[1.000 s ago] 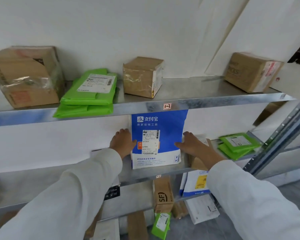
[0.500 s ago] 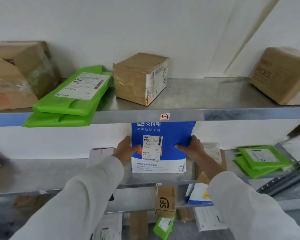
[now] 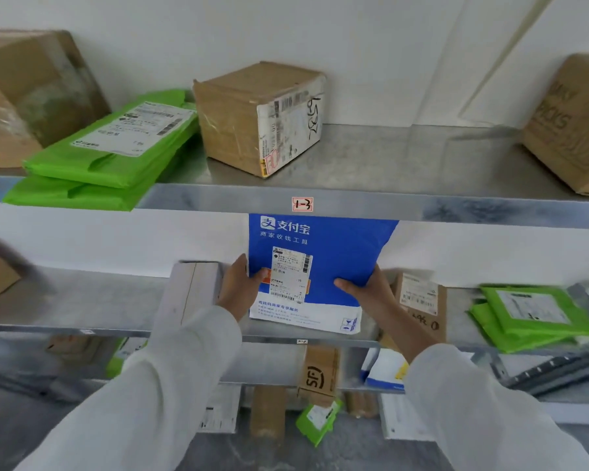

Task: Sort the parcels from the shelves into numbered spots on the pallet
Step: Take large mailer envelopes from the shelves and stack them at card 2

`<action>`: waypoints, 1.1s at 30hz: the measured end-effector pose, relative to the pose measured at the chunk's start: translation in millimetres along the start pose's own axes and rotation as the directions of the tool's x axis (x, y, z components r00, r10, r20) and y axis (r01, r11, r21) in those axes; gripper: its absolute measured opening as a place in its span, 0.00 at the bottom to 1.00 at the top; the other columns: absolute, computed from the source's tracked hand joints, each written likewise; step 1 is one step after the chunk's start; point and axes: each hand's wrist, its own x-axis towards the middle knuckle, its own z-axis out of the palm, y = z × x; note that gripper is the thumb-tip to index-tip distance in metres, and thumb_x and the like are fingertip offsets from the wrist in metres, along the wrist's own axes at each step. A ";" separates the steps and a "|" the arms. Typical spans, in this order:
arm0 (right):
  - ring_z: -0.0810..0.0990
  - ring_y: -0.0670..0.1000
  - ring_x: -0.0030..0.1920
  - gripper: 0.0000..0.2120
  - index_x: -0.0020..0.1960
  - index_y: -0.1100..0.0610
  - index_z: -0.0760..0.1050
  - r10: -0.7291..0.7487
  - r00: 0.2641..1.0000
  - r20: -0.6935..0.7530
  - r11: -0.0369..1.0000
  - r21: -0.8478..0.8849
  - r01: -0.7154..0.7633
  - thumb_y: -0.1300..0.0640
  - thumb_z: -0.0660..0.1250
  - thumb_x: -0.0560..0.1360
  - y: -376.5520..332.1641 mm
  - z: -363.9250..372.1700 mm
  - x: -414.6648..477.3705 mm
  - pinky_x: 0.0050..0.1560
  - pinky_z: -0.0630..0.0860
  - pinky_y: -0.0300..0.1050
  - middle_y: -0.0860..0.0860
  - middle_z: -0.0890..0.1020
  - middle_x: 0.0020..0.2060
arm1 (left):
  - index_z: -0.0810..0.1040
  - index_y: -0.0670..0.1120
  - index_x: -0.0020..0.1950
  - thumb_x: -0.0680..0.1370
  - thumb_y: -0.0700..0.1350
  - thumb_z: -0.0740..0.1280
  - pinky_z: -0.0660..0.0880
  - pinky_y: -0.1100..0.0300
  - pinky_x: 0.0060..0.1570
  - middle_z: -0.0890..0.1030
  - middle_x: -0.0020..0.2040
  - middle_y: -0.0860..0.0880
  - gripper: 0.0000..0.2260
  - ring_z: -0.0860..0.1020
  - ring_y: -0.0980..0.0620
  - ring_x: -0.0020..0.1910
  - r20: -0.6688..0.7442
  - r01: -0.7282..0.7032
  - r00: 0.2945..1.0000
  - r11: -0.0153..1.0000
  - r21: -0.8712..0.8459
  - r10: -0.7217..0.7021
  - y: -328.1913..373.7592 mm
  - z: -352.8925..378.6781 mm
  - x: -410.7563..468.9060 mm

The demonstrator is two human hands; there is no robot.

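A blue and white mailer parcel (image 3: 334, 253) with a white shipping label stands upright on the middle shelf (image 3: 82, 300), its top edge behind the upper shelf's front lip. My left hand (image 3: 238, 287) grips its left edge, thumb on the front by the label. My right hand (image 3: 371, 292) grips its right side, thumb across the blue face. Both sleeves are white. The pallet is out of view.
The upper shelf (image 3: 388, 158), tagged 1-3, carries green mailers (image 3: 116, 144), a small cardboard box (image 3: 259, 117) and larger boxes at both ends. Beside the blue parcel lie a grey flat box (image 3: 191, 294), a brown parcel (image 3: 420, 304) and green mailers (image 3: 531, 317). Lower shelves hold more parcels.
The view has moved closer to the shelves. Both hands have shifted from flat against the parcel's sides to gripping its edges with thumbs on the front; the parcel has tilted slightly.
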 end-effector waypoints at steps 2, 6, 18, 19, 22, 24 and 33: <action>0.82 0.45 0.47 0.25 0.62 0.55 0.66 0.006 1.000 0.002 1.000 0.009 -0.006 0.61 0.75 0.70 -2.7 -1.2 -5.4 0.31 0.77 0.33 0.47 0.80 0.52 | 0.72 0.45 0.60 0.79 0.45 0.66 0.71 0.72 0.31 0.80 0.53 0.52 0.11 0.79 0.58 0.43 -0.042 0.024 0.999 0.999 -0.045 -0.026 1.7 1.8 -10.8; 0.82 0.43 0.47 0.25 0.63 0.55 0.67 -0.047 0.998 0.049 0.999 0.009 0.047 0.61 0.74 0.71 -5.8 -4.3 -23.1 0.33 0.77 0.32 0.45 0.80 0.52 | 0.70 0.49 0.55 0.79 0.44 0.66 0.68 0.74 0.26 0.77 0.45 0.58 0.07 0.75 0.65 0.36 -0.103 0.028 0.994 0.998 -0.048 -0.033 8.7 -6.6 -40.8; 0.80 0.48 0.56 0.28 0.63 0.46 0.66 -0.016 0.991 0.134 0.999 -0.030 0.020 0.54 0.76 0.69 -2.6 30.2 -132.2 0.56 0.79 0.51 0.44 0.78 0.58 | 0.76 0.47 0.53 0.77 0.47 0.69 0.80 0.54 0.48 0.84 0.52 0.52 0.08 0.83 0.52 0.48 0.108 0.074 0.993 0.979 -0.190 -0.054 -41.9 -79.0 -153.1; 0.80 0.48 0.55 0.25 0.60 0.46 0.67 -0.017 0.992 0.128 1.000 -0.015 0.019 0.55 0.76 0.69 -6.8 39.3 -144.5 0.54 0.79 0.50 0.44 0.79 0.56 | 0.76 0.48 0.53 0.77 0.48 0.69 0.81 0.52 0.49 0.84 0.51 0.52 0.08 0.83 0.52 0.49 0.120 0.084 0.991 0.972 -0.219 -0.058 -47.9 -90.9 -166.0; 0.82 0.51 0.52 0.27 0.61 0.50 0.70 0.001 0.993 0.118 1.000 0.014 -0.003 0.54 0.78 0.66 -20.1 76.2 -181.9 0.52 0.80 0.51 0.48 0.81 0.56 | 0.78 0.48 0.53 0.77 0.48 0.69 0.81 0.55 0.45 0.85 0.49 0.52 0.07 0.84 0.53 0.46 0.059 0.080 0.996 0.947 -0.311 -0.065 -63.2 -130.4 -211.7; 0.84 0.50 0.50 0.30 0.63 0.52 0.70 0.016 0.989 0.148 0.999 0.028 -0.020 0.51 0.78 0.64 -28.7 108.2 -207.0 0.50 0.81 0.50 0.47 0.82 0.55 | 0.79 0.48 0.50 0.76 0.47 0.70 0.80 0.60 0.38 0.85 0.45 0.51 0.05 0.84 0.54 0.41 -0.043 0.104 0.991 0.918 -0.382 -0.130 -75.2 -160.5 -243.5; 0.86 0.55 0.46 0.23 0.59 0.54 0.76 0.194 0.879 0.436 0.976 0.005 -0.218 0.49 0.77 0.67 -50.2 267.8 -306.0 0.47 0.82 0.53 0.51 0.86 0.48 | 0.80 0.45 0.50 0.75 0.49 0.71 0.82 0.47 0.41 0.86 0.42 0.48 0.09 0.85 0.46 0.38 -0.289 0.158 0.871 0.785 -0.599 -0.397 -141.1 -286.9 -389.3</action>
